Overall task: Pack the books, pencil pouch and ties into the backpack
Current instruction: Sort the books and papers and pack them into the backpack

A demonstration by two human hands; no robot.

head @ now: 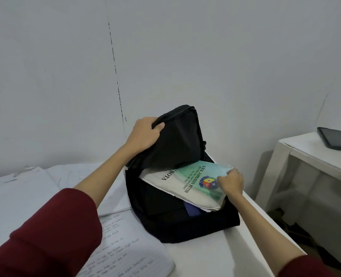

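Note:
A black backpack (171, 222) stands on the white table, its main compartment open. My left hand (143, 134) grips the raised top flap and holds it up. My right hand (230, 181) holds the near right corner of a stack of books (187, 186); the top one has a green and white cover with a crest. The far end of the stack sits inside the opening under the flap, and the near end sticks out. A dark blue item (192, 209) shows inside the bag beneath the books. No pencil pouch is in view.
Open notebooks with handwriting (125, 250) and loose white papers (35, 186) cover the table (215, 256) left of the bag. A second white table (309, 148) stands to the right across a gap, with a dark tablet (337, 139) on it. A wall is close behind.

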